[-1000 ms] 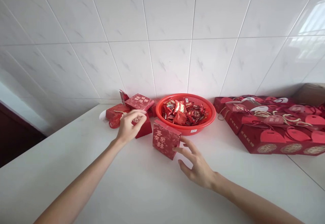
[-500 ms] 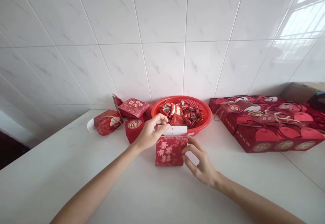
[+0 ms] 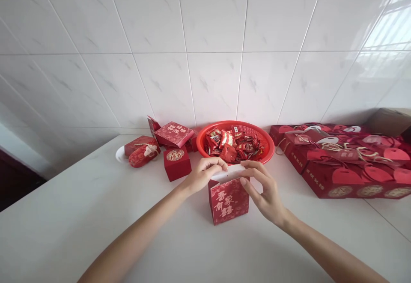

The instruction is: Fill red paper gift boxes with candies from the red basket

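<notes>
A red box (image 3: 230, 201) with pale characters on its front stands upright on the white table, its top flap showing a white inner side. My left hand (image 3: 205, 174) has its fingers closed on the flap at the upper left of the box. My right hand (image 3: 265, 191) holds the upper right edge, thumb on the front panel and fingers over the flap. The inside of the box is hidden. Just behind it sits a red basket (image 3: 269, 148) with several wrapped sweets (image 3: 228, 152).
Left of the basket lie a small red box (image 3: 177, 165), a flatter patterned box (image 3: 174, 134) and a red packet with cord (image 3: 143, 154). Several red boxes (image 3: 340, 180) with cords fill the table's right side. A tiled wall (image 3: 212, 86) rises behind.
The box has turned slightly and now shows its left side. My right hand has moved up from its side to the top edge. The view has shifted a little to the left.
</notes>
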Demonstrator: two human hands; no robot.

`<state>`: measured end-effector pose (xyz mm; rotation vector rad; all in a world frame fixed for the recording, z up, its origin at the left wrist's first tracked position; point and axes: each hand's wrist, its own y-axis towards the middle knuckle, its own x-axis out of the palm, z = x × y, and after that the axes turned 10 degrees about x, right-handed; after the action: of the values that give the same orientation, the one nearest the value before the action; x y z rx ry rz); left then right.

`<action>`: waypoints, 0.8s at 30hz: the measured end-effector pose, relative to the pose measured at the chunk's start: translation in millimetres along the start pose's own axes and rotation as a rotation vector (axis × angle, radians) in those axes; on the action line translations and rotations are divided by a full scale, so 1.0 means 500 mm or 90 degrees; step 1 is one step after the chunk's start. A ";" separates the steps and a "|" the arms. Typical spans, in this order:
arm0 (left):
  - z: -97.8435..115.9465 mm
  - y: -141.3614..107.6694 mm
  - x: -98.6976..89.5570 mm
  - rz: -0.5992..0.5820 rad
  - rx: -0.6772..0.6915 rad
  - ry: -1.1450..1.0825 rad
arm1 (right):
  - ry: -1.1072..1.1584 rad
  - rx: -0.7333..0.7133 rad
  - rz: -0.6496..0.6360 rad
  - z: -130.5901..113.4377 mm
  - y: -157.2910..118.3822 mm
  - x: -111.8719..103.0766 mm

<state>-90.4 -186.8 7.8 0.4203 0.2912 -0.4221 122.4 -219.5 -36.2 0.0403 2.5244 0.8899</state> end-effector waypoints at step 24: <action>-0.044 0.134 -0.108 -0.048 0.012 0.179 | 0.279 0.356 0.014 0.108 0.251 -0.007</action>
<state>-111.4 -103.5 29.7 0.4882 0.5775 -0.4391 133.5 -89.5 3.6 0.0529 3.1127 0.1804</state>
